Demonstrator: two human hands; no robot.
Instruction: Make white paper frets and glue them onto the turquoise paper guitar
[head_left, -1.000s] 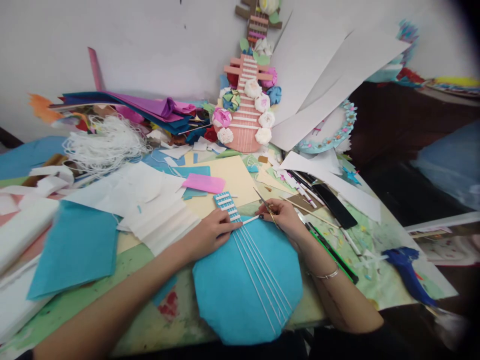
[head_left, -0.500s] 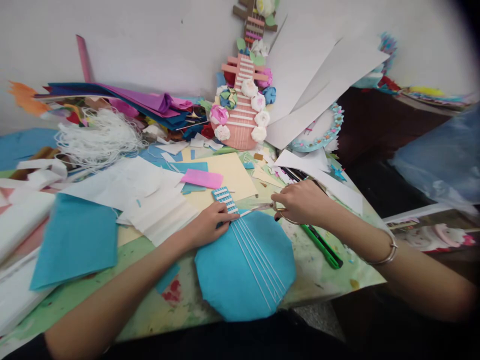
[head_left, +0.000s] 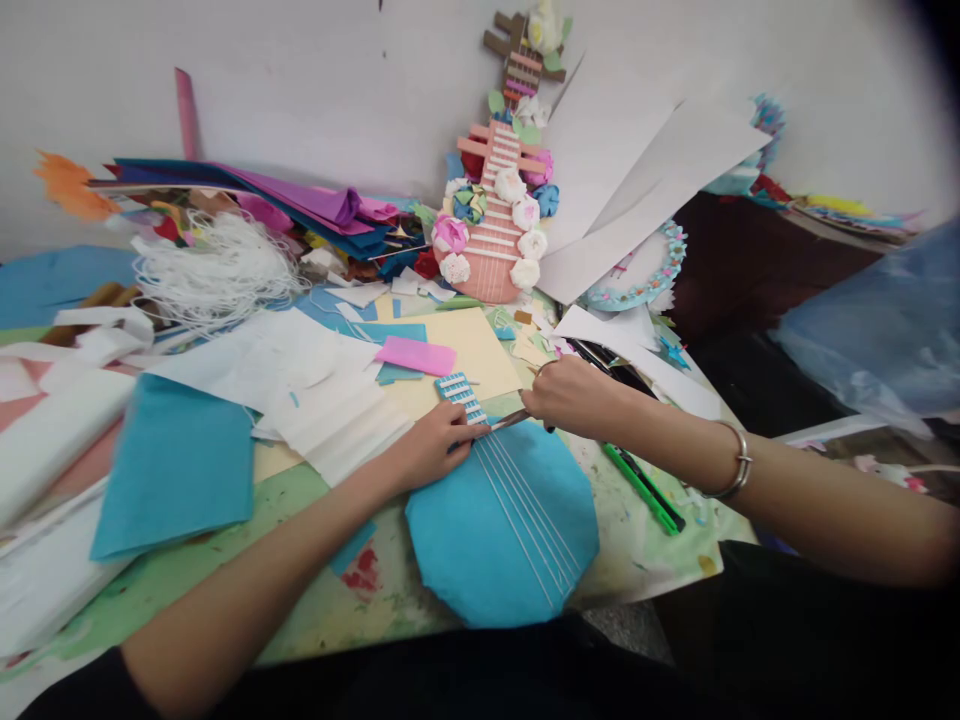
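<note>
A round blue paper-covered craft instrument (head_left: pixel 465 540) lies near the front edge of the table, white strings running down its body. White strips cross its short neck (head_left: pixel 459 392). My left hand (head_left: pixel 435 445) is closed at the base of the neck, its fingertips pinching a narrow white strip (head_left: pixel 495 427) against the instrument. From the right, my right hand (head_left: pixel 570 398) is closed around a pair of scissors (head_left: pixel 514 417), with the blades reaching to the strip by my left fingertips. The handles are mostly hidden by the right hand.
A green utility knife (head_left: pixel 645 490) lies right of the instrument. Behind stands a pink flower-decorated paper instrument (head_left: pixel 491 260) against the wall. White string (head_left: pixel 217 265), a folded blue sheet (head_left: pixel 176 465), a pink piece (head_left: pixel 415 355) and white paper (head_left: pixel 322 410) cover the left and middle.
My right hand has shifted slightly left, bringing the scissors closer to my left fingertips. The left hand keeps its pinch at the neck. The whole view has shifted a little.
</note>
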